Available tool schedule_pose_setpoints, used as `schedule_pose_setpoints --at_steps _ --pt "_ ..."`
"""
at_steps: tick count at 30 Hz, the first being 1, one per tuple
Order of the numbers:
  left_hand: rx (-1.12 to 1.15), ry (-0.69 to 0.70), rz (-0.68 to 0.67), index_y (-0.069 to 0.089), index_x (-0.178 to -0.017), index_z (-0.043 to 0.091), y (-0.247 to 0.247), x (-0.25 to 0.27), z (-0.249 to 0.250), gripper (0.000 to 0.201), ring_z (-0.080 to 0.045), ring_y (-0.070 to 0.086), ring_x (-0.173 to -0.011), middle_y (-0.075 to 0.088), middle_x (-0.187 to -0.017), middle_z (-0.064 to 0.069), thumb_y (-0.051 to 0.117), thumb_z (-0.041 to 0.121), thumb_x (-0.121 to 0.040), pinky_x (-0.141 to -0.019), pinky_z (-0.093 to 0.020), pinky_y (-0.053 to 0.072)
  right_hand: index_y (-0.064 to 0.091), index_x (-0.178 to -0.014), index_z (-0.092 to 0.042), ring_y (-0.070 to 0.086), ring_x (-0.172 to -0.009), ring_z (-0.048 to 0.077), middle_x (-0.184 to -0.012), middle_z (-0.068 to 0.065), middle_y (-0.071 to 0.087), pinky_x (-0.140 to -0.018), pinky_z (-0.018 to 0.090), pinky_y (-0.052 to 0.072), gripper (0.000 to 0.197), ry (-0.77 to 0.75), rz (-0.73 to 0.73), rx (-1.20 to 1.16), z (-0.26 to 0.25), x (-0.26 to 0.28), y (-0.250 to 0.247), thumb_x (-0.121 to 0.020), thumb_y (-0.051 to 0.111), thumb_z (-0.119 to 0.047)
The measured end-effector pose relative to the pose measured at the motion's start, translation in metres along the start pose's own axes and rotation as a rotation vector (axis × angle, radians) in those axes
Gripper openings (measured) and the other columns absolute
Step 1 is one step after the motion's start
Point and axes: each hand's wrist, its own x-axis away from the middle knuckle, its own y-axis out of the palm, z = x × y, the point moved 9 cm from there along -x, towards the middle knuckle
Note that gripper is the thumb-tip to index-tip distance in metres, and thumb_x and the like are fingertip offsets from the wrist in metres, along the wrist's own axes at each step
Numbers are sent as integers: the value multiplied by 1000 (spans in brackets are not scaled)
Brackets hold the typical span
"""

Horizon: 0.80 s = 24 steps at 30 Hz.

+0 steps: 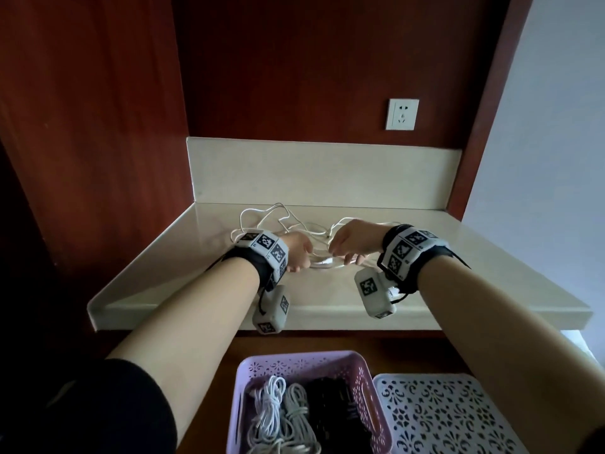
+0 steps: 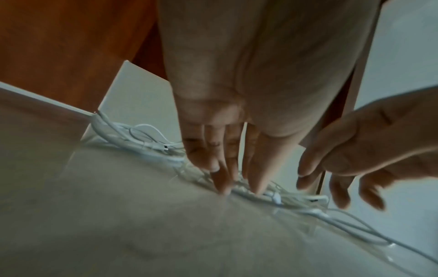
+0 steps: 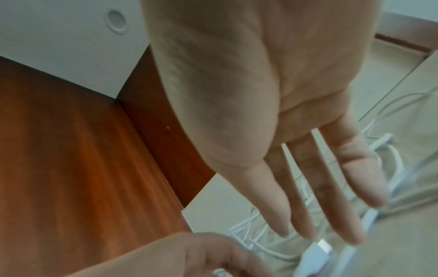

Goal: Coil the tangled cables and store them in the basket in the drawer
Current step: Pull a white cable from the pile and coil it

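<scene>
From the head view, the tangled white cables (image 1: 288,224) lie on the cream bench (image 1: 458,276); the left hand (image 1: 296,252) and right hand (image 1: 352,242) meet over them. Below, the purple basket (image 1: 242,388) holds coiled cables (image 1: 278,411). In the left wrist view, straight fingers (image 2: 221,180) press into the tangle, gripping nothing. In the right wrist view, the fingers (image 3: 305,211) hang extended above a white plug (image 3: 317,253), unclenched.

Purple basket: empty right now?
No. The purple basket already holds coiled white cables and a black bundle in the head view.
</scene>
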Motion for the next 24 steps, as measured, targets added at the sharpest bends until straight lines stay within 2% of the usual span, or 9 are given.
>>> schedule_pose_setpoints --at_steps 2,5,7,9,12,16,18,20,24 --pt "-41 26 2 61 -102 10 2 -7 0 17 -13 50 -55 55 -66 -2 61 5 -86 -50 -22 43 69 -97 -12 65 -67 10 -93 3 69 -57 20 53 16 24 -20 68 4 -5 -1 -88 56 -7" --pt "-93 53 -42 63 -82 13 5 -13 -5 7 -13 51 -54 57 -64 -2 63 6 -83 -52 -19 45 71 -98 -5 56 -52 4 -66 -8 64 -40 9 39 17 66 -12 224 15 -1 -9 -84 62 -5" --pt "-49 71 -47 57 -74 16 3 -16 -10 17 -12 50 -54 57 -68 -4 61 5 -87 -48 -18 45 72 -86 -10 49 -40 -2 -50 -14 57 -37 8 35 11 142 5 336 31 2 -15 -80 64 -6" --pt "55 84 -4 51 -77 15 -6 -15 -15 20 -11 49 -55 53 -73 -3 58 3 -91 -44 -16 44 63 -67 -16 52 -49 2 -53 -12 55 -47 10 42 11 246 -14 458 50 5 -20 -77 66 -14" --pt "208 136 112 52 -82 14 -28 -9 -16 16 -11 53 -58 54 -77 -2 58 2 -92 -46 -19 48 53 -59 -21 64 -79 19 -73 -3 61 -76 30 53 29 380 50 575 81 6 -34 -66 75 -39" --pt "284 224 253 51 -75 17 -54 3 -11 24 1 56 -47 59 -72 -2 60 0 -90 -58 -22 46 61 -65 -21 65 -70 20 -70 -4 67 -67 33 52 51 524 52 682 117 11 -35 -51 72 -69" --pt "346 242 374 53 -75 18 -70 12 -13 23 -8 58 -58 59 -73 -1 62 1 -89 -61 -24 45 66 -78 -18 64 -74 19 -72 -4 65 -70 32 52 42 520 19 635 102 28 -25 -66 71 -59" --pt "382 238 534 56 -78 16 -89 22 -21 17 -15 56 -73 60 -80 -1 63 3 -87 -69 -26 45 66 -92 -13 57 -84 21 -82 0 60 -78 33 50 19 466 -15 511 85 37 -15 -84 65 -30" --pt "481 254 775 63 -94 7 -121 45 -36 7 -17 57 -88 64 -95 -7 63 4 -87 -82 -26 45 61 -61 -14 63 -70 19 -63 -3 63 -66 26 49 18 418 17 480 60 32 -13 -73 70 -23"
